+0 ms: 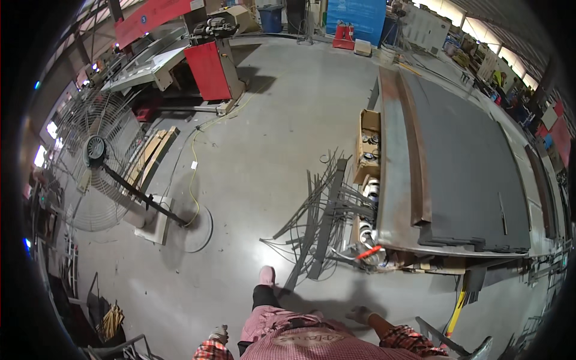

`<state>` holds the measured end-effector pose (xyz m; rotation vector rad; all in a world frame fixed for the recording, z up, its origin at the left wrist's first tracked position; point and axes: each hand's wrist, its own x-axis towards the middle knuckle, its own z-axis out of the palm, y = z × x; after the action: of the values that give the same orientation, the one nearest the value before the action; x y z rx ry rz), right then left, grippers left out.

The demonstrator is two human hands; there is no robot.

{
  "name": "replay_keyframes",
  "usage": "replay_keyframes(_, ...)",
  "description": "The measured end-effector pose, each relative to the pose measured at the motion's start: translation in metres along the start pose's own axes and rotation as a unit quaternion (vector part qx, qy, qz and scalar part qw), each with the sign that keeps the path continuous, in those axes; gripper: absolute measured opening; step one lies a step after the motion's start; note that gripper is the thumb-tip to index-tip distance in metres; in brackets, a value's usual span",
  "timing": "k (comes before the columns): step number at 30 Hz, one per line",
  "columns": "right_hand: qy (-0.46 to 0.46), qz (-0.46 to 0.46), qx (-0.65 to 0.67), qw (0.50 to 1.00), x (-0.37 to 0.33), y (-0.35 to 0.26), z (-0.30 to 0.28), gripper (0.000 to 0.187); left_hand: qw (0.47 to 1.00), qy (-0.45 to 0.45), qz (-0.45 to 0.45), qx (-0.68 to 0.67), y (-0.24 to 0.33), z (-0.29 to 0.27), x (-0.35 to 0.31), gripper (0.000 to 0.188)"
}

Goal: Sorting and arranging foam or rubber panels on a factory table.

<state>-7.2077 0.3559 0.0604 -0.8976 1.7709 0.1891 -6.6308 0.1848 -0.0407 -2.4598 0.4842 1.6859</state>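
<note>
My left hand (219,333), in a light glove with a plaid cuff, hangs low beside my pink checked apron (294,342). Its fingers are loosely bent, and I see nothing in them. On the other side, my right hand (360,315) is held out over the floor, fingers partly apart, with nothing visible in it. Neither hand touches an object. Nearest ahead of the right hand lie scattered dark strips (321,225) beside a workbench (390,198). One foot in a pink shoe (267,275) is stepping forward, close to the strips.
Dark sheets (474,156) and a long brown bar (414,150) lie on the bench. A cardboard box (370,123) of parts stands against its side. To the left are a large floor fan (96,153), a yellow cable (195,162) along the floor and a red machine cabinet (208,71).
</note>
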Motion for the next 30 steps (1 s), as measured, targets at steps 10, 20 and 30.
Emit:
replay_keyframes(10,0.167,-0.216,0.164,0.948,0.185,-0.145,-0.117,0.036,0.857,-0.057,0.511,0.044,0.410,0.003,-0.242,0.044)
replay_keyframes(20,0.045,-0.001,0.091,0.995,0.184,-0.173,-0.230,0.061,0.087,-0.377,0.862,0.326,0.713,-0.100,-0.612,0.085)
replay_keyframes(30,0.086,-0.025,0.024,0.996,0.312,-0.243,-0.451,0.060,0.027,-0.479,0.780,0.401,0.952,0.026,-0.650,0.084)
